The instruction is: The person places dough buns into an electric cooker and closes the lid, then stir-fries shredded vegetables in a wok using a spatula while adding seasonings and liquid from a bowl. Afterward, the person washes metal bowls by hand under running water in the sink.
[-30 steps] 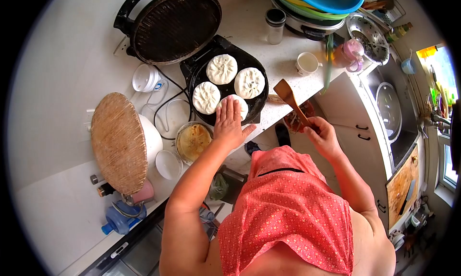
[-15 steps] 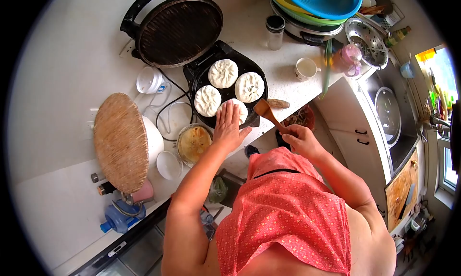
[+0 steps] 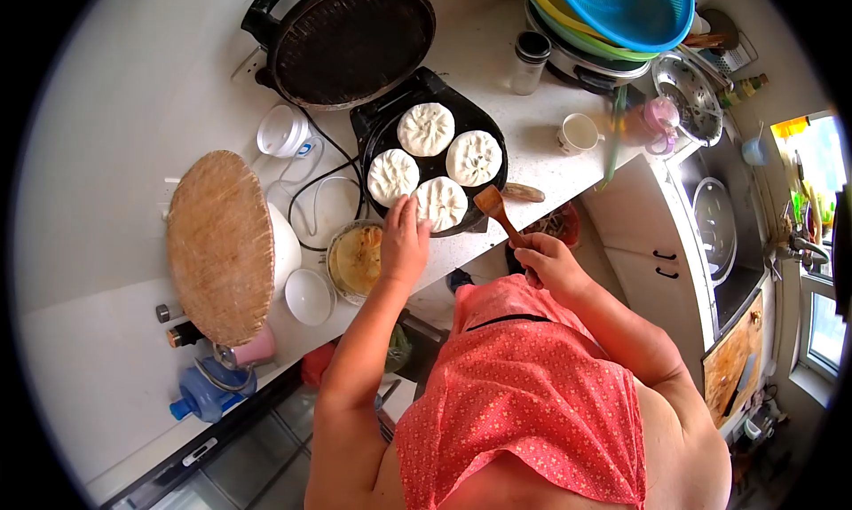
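Several round, pleated stuffed flatbreads of pale dough (image 3: pixel 426 129) lie in the black electric griddle (image 3: pixel 468 113). My left hand (image 3: pixel 406 244) is at the griddle's near edge, its fingers stretched out at the left side of the nearest flatbread (image 3: pixel 441 204). It grips nothing; whether the fingertips press on the dough is hard to tell. A wooden spatula (image 3: pixel 500 215) is in my right hand (image 3: pixel 548 261), closed around its handle. The spatula's blade points up and left, close to the griddle's right rim.
The griddle's raised lid (image 3: pixel 351 44) leans back behind it. On the counter are a plate of cooked flatbread (image 3: pixel 358 257), a white bowl (image 3: pixel 310 297), a woven round board (image 3: pixel 220 248), a cup (image 3: pixel 578 134) and a glass jar (image 3: pixel 530 62). A sink (image 3: pixel 715 230) is at right.
My left hand has drawn back from the top of the nearest flatbread to its lower left side, uncovering it. My right hand still holds the spatula. The view has shifted slightly.
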Available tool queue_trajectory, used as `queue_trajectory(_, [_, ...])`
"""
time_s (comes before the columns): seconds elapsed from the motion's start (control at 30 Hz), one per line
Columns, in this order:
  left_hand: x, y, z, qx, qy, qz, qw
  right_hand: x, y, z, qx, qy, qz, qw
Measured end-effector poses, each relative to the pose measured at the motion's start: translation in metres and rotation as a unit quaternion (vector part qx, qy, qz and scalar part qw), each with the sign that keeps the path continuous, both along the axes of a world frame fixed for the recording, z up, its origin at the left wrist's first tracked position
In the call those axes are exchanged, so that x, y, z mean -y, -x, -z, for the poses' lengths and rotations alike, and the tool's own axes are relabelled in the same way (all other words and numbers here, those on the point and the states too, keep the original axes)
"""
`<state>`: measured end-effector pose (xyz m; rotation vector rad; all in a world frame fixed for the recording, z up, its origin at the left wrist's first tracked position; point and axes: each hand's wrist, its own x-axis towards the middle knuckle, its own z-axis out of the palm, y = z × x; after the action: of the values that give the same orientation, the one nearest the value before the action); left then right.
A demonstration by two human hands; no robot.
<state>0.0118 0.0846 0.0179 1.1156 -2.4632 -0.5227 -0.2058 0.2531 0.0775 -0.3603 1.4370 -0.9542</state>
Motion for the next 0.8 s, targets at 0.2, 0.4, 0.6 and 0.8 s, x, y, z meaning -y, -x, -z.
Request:
queue_trajectory(0.2, [0.036, -0.006, -0.003, 0.080, 0.068, -0.021, 0.994, -0.002, 0.003, -0.002, 0.003, -0.004, 0.009, 1.000])
queue_trajectory(0.4, [0.052, -0.005, -0.002, 0.086, 0.031, 0.002, 0.996, -0.002, 0.003, -0.003, 0.004, -0.002, 0.006, 1.000])
queue_trajectory(0.6, [0.065, -0.009, -0.002, 0.146, 0.050, 0.053, 0.987, 0.003, -0.001, -0.005, 0.001, -0.006, 0.024, 1.000])
queue_trajectory(0.8, [0.087, -0.011, 0.000, 0.165, 0.048, 0.081, 0.982, 0.002, 0.002, 0.001, 0.009, 0.002, 0.028, 1.000])
